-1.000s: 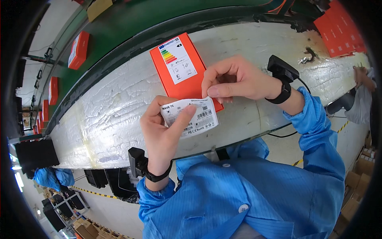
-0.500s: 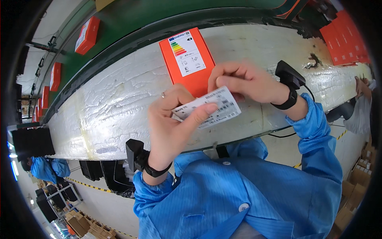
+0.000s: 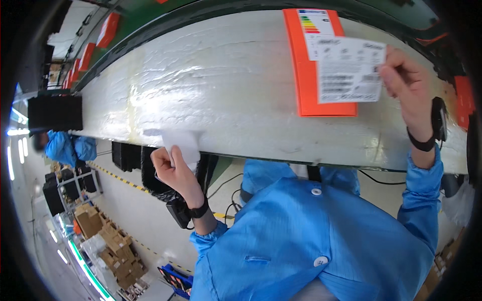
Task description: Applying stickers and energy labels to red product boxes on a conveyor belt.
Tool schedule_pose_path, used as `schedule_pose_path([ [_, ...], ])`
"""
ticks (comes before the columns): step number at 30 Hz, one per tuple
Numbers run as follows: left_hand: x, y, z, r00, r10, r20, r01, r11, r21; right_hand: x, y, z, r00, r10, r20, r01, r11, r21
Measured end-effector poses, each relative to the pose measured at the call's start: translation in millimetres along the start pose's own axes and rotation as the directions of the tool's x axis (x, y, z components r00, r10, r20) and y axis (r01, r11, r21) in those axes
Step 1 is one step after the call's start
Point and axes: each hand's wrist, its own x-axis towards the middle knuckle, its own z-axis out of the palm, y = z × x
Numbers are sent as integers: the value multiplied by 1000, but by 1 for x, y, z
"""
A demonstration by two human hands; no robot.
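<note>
At the right, my right hand pinches the edge of a white printed label. That label hangs in front of an orange box on the bench and covers part of it. A printed white sticker with an energy scale shows on the box's upper face. Far to the left, my left hand grips a thin, blank white slip of backing paper between thumb and fingers. It is held at the bench's front edge, beside a bin lined with black plastic.
The bench top has a wrapped, shiny surface. Beyond it, several orange boxes stand on a green surface at the far left. A black box sits at the bench's left end, near a person in blue.
My hands have moved apart: the left toward the bin with the backing paper, the right rightward with the label. The label has passed from left hand to right. The view has shifted.
</note>
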Motion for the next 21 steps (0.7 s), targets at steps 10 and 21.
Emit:
schedule_pose_path([
  [10, 13, 48, 50, 931, 345, 117, -344, 938, -32, -3, 13, 14, 995, 43, 86, -33, 993, -111],
  [21, -8, 125, 124, 649, 201, 734, 159, 908, -389, -3, 19, 28, 969, 239, 55, -240, 971, 7],
])
